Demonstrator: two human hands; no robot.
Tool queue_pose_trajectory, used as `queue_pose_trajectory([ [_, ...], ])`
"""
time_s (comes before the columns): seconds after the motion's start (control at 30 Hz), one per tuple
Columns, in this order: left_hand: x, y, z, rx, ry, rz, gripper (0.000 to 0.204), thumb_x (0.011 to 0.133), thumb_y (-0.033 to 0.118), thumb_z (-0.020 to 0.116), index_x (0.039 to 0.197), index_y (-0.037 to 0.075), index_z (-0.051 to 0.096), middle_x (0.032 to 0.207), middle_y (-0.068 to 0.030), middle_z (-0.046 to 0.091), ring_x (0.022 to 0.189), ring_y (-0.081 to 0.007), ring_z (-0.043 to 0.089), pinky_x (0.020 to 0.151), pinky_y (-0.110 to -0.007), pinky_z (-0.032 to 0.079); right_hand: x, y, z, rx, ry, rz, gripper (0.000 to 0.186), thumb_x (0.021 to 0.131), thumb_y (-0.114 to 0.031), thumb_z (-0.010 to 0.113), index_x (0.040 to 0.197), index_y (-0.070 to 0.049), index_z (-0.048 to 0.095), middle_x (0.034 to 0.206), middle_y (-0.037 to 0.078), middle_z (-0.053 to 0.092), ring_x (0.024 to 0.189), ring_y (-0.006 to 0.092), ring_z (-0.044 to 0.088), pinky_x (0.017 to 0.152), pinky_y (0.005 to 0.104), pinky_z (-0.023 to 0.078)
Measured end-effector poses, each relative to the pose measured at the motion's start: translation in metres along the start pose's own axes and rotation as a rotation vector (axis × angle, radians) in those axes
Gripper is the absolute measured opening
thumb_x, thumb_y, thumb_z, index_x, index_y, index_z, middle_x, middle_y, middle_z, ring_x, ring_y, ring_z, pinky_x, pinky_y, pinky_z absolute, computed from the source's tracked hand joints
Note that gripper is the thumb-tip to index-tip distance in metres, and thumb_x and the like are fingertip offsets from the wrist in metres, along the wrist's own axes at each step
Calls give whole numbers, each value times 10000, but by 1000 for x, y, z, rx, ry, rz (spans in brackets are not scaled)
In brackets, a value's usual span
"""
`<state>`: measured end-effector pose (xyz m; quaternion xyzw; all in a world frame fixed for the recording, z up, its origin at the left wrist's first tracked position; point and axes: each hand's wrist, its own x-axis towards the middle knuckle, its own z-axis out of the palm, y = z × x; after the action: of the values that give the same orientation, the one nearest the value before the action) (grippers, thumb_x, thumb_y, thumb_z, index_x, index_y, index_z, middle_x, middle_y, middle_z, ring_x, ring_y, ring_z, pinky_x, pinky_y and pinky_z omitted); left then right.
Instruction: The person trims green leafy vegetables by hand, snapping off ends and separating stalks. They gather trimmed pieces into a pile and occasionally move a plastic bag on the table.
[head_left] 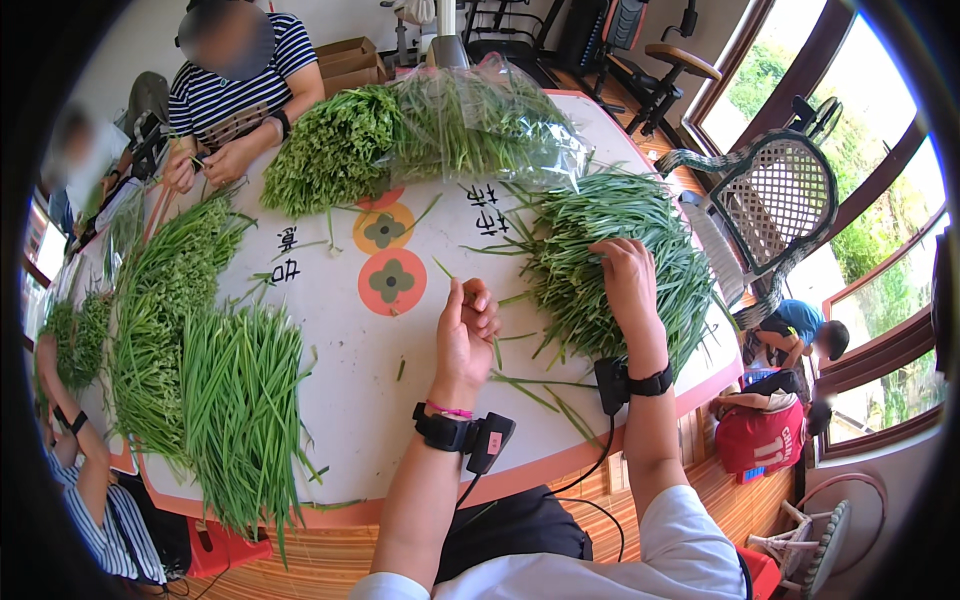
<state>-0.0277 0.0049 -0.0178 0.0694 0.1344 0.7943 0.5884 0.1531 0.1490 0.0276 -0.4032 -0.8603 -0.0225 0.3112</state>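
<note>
My left hand (466,330) hovers over the white table (370,380) with fingers curled, pinching a thin green stem. My right hand (624,280) reaches palm-down into a loose pile of green stalks (600,250) on the right side of the table, fingers buried among them. Both wrists wear black bands with small devices and cables. A neat row of sorted green stalks (240,400) lies at the left of the table.
A big heap of leafy stalks, partly in a clear plastic bag (480,120), sits at the far side. A person in a striped shirt (240,90) works opposite; another person's arm (85,460) is at the left. A wicker chair (780,200) stands at the right.
</note>
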Motion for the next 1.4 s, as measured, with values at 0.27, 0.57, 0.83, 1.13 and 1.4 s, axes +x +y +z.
queue_pose_trajectory([
  [0.27, -1, -1, -7, 17, -45, 16, 280, 967, 338, 512, 1045, 73, 560, 660, 25, 438, 593, -84, 398, 571, -217, 351, 2, -52, -21, 489, -243, -87, 92, 742, -94, 720, 805, -38, 681, 767, 87, 633, 711, 246, 589, 655, 340, 472],
  [0.57, 5, 15, -14, -132, -183, 50, 257, 969, 237, 519, 1115, 25, 529, 754, 15, 463, 600, -62, 375, 580, -239, 359, -26, -89, -25, 150, -986, -238, 202, 696, -296, 753, 744, -114, 678, 716, -1, 677, 686, 221, 647, 601, 326, 484],
  [0.83, 0, 19, -11, 107, -114, 104, 287, 969, 336, 507, 1134, 105, 550, 602, 78, 327, 499, -40, 236, 523, -217, 234, -27, -80, -17, 280, -779, -328, 113, 710, -173, 702, 734, -79, 645, 686, 30, 658, 636, 223, 634, 585, 333, 484],
  [1.13, 1, 23, 0, 272, -14, 120, 403, 973, 398, 481, 1142, 39, 554, 629, 71, 360, 515, -38, 232, 468, -196, 202, -13, -88, -17, 801, -435, 207, 130, 792, -70, 674, 838, 6, 579, 643, 39, 629, 503, 73, 538, 481, 231, 419],
  [1.4, -3, 20, 8, 467, 64, 63, 394, 968, 378, 502, 1101, 13, 571, 622, 75, 343, 495, -17, 242, 452, -183, 195, -16, -82, -12, 538, -623, 90, 188, 755, -198, 744, 828, -54, 646, 628, 38, 644, 486, 124, 573, 482, 260, 428],
])
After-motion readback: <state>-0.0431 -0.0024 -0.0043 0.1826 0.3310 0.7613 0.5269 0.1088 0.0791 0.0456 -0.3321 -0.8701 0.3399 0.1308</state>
